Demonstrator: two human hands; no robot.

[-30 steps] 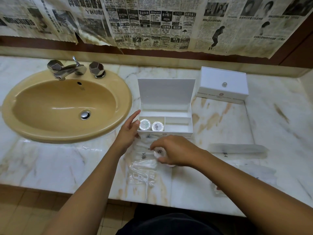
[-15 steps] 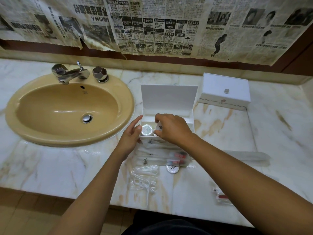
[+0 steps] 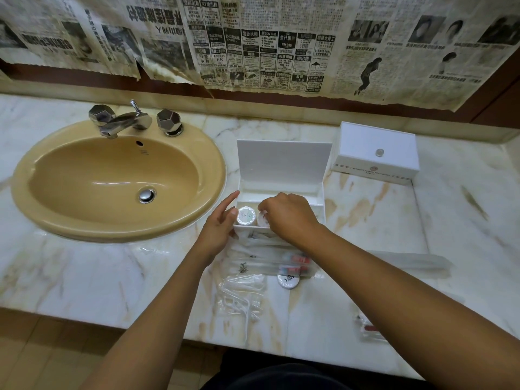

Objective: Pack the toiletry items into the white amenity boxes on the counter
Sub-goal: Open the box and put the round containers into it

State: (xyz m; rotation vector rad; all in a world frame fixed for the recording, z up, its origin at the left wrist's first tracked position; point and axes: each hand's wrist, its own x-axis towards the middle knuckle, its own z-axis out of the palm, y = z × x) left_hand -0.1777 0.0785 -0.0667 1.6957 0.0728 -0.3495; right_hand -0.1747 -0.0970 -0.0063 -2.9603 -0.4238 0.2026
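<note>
An open white amenity box stands on the marble counter with its lid upright. Its front left compartment holds a round white packet. My right hand is over that compartment, fingers closed on a second round packet beside the first. My left hand rests against the box's front left corner, fingers apart. In front of the box lie clear-wrapped toothbrush kits, another round packet and bagged floss picks. A closed white amenity box sits at the back right.
A tan sink with a chrome tap fills the counter's left. A long clear sachet lies right of my forearm, and a small wrapped item near the front edge. Newspaper covers the wall behind.
My right hand rose from the counter with a round packet and went into the box's front left compartment. The round packet on the counter became visible. My left hand stayed at the box.
</note>
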